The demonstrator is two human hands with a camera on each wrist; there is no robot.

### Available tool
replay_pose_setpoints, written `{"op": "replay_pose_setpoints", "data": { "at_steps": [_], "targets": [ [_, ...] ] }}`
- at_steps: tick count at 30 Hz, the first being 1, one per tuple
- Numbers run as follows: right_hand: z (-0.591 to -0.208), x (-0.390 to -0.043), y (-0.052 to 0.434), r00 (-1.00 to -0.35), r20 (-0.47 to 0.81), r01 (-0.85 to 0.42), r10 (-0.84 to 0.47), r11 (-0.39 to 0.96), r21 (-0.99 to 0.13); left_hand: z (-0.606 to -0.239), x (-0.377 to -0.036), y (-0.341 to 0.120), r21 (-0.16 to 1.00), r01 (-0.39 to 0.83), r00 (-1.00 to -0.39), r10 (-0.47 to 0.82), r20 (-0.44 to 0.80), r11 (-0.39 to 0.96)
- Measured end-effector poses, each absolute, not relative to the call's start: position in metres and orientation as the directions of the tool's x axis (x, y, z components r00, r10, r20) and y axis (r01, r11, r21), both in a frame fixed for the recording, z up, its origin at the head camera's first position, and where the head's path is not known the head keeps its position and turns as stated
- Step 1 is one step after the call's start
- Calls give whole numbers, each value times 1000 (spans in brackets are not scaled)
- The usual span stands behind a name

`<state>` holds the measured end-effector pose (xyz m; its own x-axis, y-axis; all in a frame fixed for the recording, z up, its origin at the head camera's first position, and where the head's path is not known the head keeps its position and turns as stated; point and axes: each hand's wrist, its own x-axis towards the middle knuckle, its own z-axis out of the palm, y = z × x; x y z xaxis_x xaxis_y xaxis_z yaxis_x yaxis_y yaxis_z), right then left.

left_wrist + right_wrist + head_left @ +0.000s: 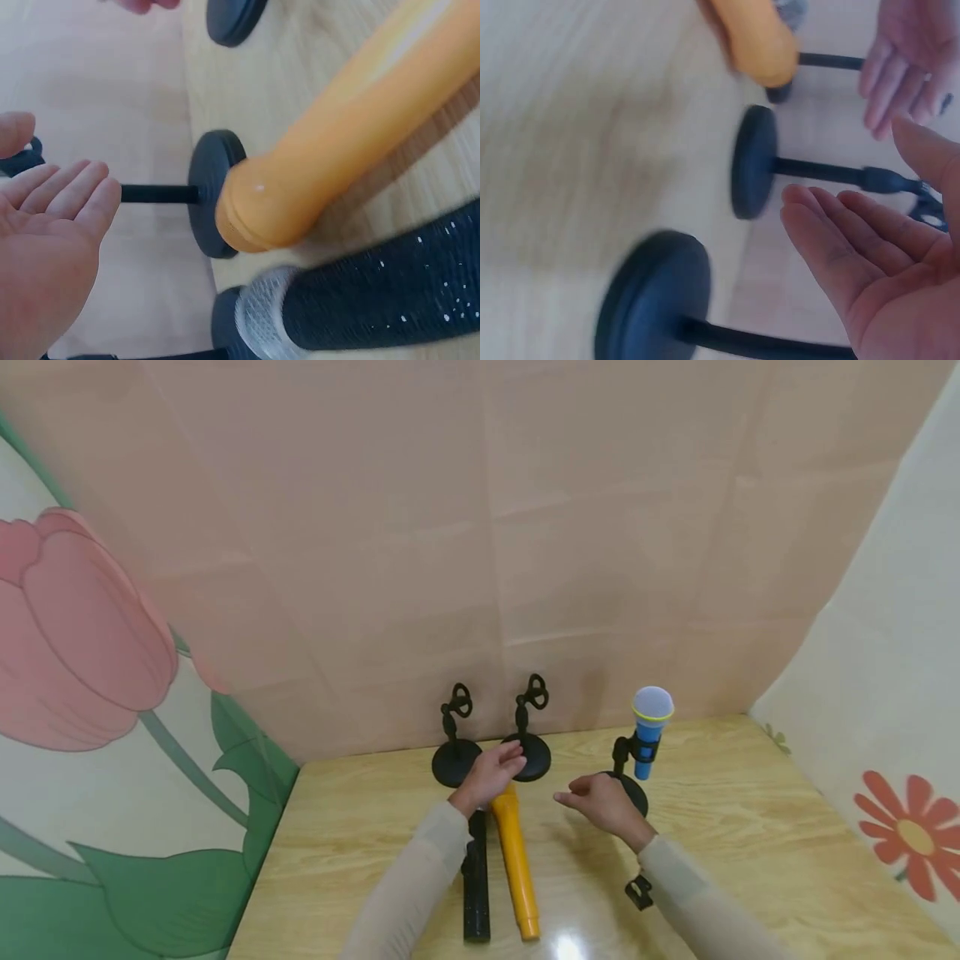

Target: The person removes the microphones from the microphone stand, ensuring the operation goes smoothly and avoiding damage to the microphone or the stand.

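Observation:
An orange microphone (516,858) and a black glittery microphone (476,881) lie side by side on the wooden table (750,827). My left hand (497,770) hovers open over their heads, in front of two empty black stands (457,752) (528,745); in the left wrist view its flat palm (52,240) holds nothing, and the orange microphone (337,150) and a stand base (214,191) lie beside it. My right hand (592,799) is open, palm inward, beside the base of a third stand (626,760) that holds a blue microphone (649,727). That palm (877,270) is empty.
A pink paper wall rises right behind the stands. A tulip-print panel closes the left side and a flower-print panel (900,827) the right. Bare wood stretches to the right of the blue microphone and along the front edge.

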<state>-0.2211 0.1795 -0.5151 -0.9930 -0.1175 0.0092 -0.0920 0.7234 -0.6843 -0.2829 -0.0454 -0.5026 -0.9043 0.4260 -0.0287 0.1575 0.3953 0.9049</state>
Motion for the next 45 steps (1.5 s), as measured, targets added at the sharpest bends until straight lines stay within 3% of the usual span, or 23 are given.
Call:
{"op": "replay_pose_setpoints", "data": {
  "at_steps": [8, 24, 37, 45],
  "targets": [
    [-480, -212, 203, -977, 112, -209, -182, 703, -680, -485, -278, -27, 927, 167, -887, 462, -7, 335],
    [-425, -187, 266, -979, 144, -204, -144, 717, -667, -463, -273, 25, 925, 251, -831, 554, 54, 286],
    [-415, -182, 294, -988, 151, -127, -38, 755, -643, -467, -277, 67, 899, 308, -819, 568, 85, 311],
    [-419, -191, 302, -981, 194, -136, -10, 745, -653, -472, -274, 91, 882, 271, -861, 506, 43, 385]
  ]
}}
